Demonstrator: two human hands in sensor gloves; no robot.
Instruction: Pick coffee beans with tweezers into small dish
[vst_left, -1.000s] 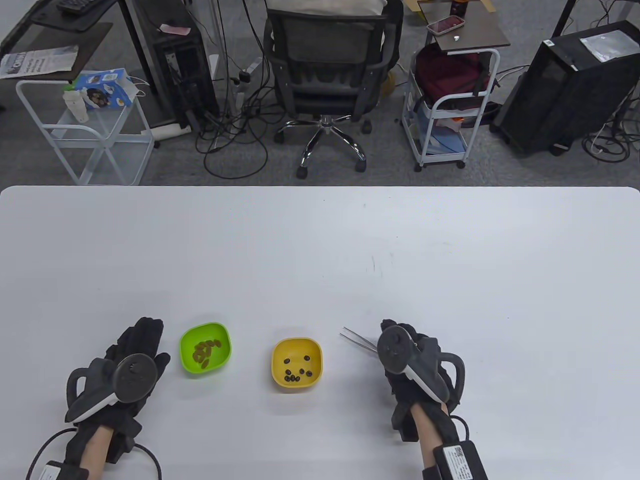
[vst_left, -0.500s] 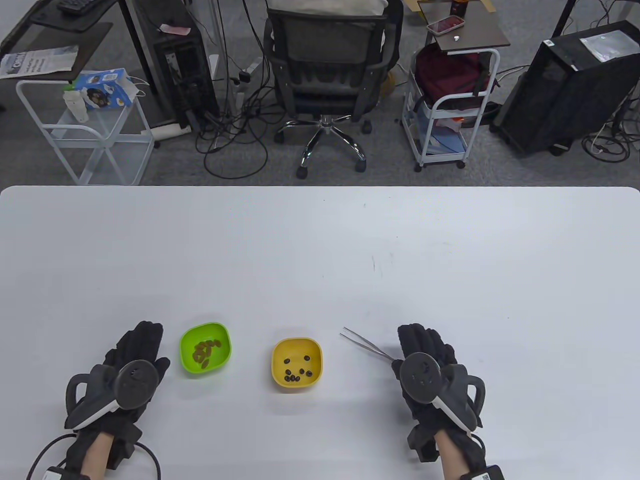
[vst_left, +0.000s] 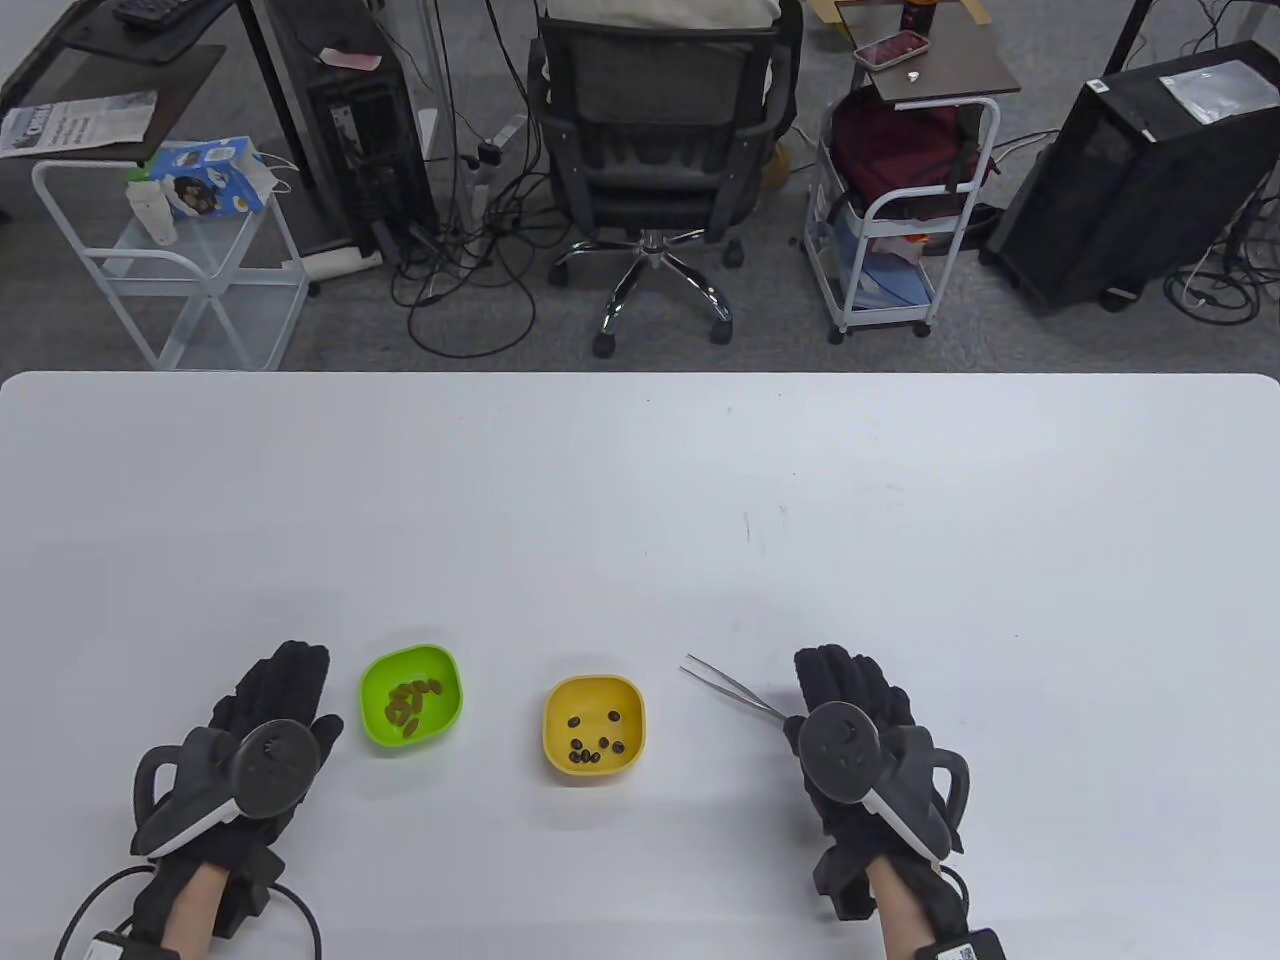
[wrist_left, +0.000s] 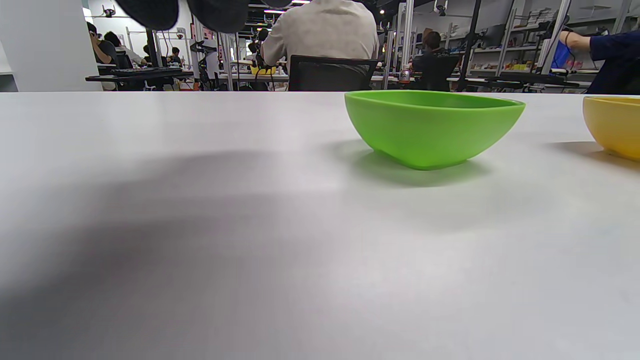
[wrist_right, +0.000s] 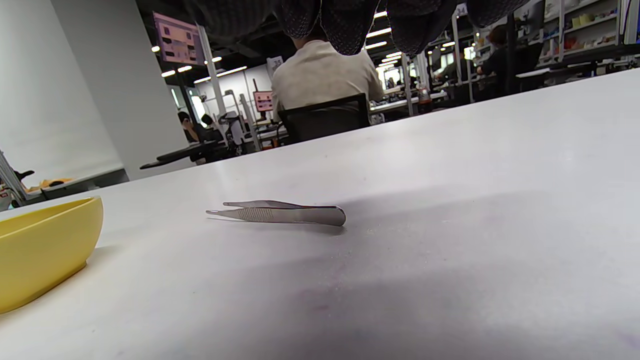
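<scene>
Resting flat on the white table (vst_left: 640, 480), the right hand (vst_left: 850, 735) lies with its fingers stretched forward and holds nothing; the steel tweezers (vst_left: 733, 688) lie on the surface just off its inner edge, their rear end close to the hand and their tips pointing away toward the far left. The right wrist view shows the tweezers (wrist_right: 280, 213) lying free on the table, ahead of the fingertips (wrist_right: 350, 25) and untouched. The left hand (vst_left: 265, 730) is likewise spread flat and empty, with the green dish (vst_left: 411, 697) just beyond its fingers to the inside. Between the two hands stands the yellow dish (vst_left: 594, 726).

Both dishes carry beans: a small heap of brownish coffee beans (vst_left: 410, 700) in the green one, and a scatter of dark beans (vst_left: 596, 745) across the floor of the yellow one. Which dish is source and which is target cannot be read here, so progress is uncertain. With the tool set down and no bean in transit, either the transfer is paused or finished; if beans remain to move, the tweezers must first be picked up.
</scene>
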